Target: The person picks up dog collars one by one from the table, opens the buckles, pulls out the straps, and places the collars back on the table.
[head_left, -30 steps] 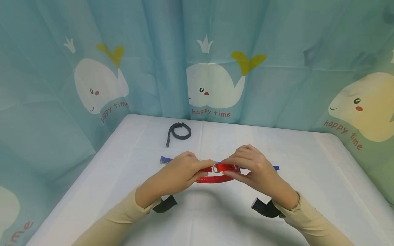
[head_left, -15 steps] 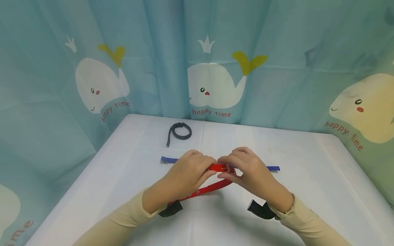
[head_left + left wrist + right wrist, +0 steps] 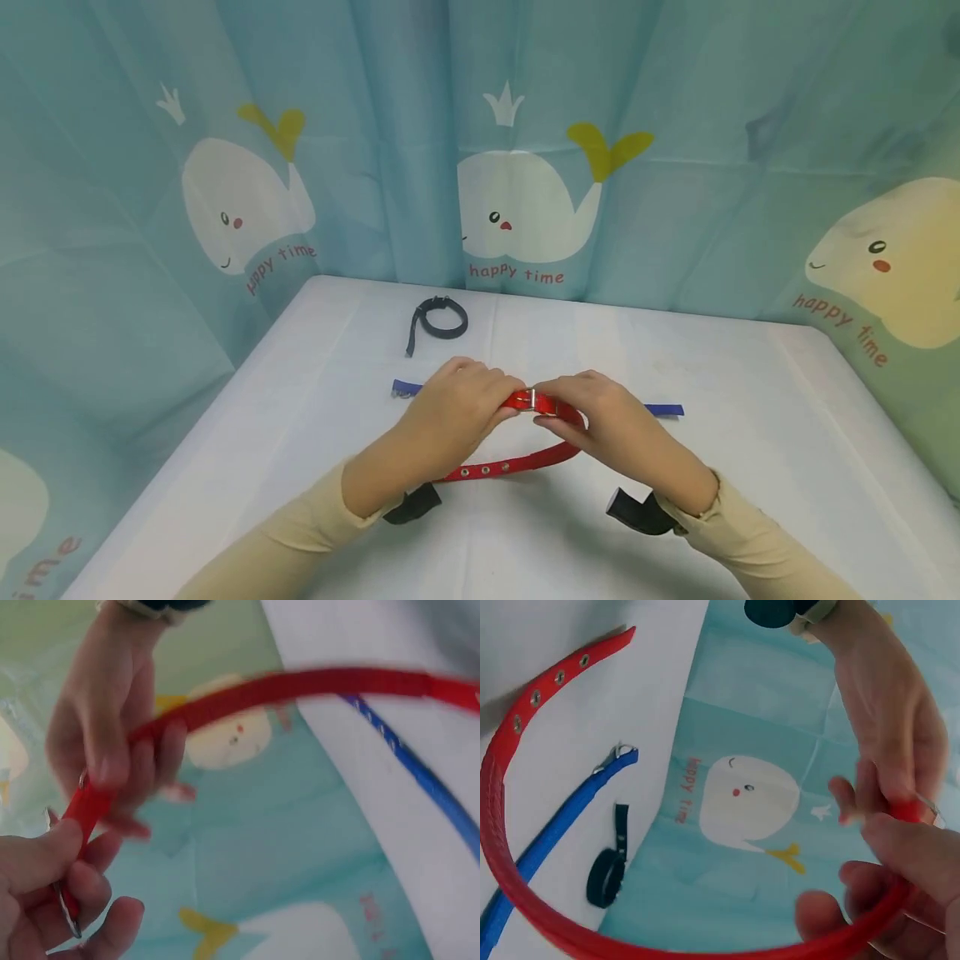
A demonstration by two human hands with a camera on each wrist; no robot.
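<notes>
A red collar (image 3: 551,456) with a metal buckle (image 3: 532,401) is held up between both hands above the table. My left hand (image 3: 457,417) pinches the buckle end between thumb and fingers. My right hand (image 3: 611,425) grips the strap just right of the buckle. From there the strap curves round towards me, and its end with metal eyelets reaches left below the left hand. In the right wrist view that loose tip (image 3: 622,639) hangs free. The left wrist view shows the band (image 3: 300,684) arching away from the fingers.
A blue collar (image 3: 664,410) lies across the white table (image 3: 750,467) behind the hands, its middle hidden by them. Farther back, a black collar (image 3: 444,335) rests in a coil with its tail out. A whale-print curtain (image 3: 405,167) stands round the table's back and sides.
The buckle has shifted left from the right hand to between the hands. The eyelet end has come out of the left hand and now swings loose towards me. Both collars on the table stay put.
</notes>
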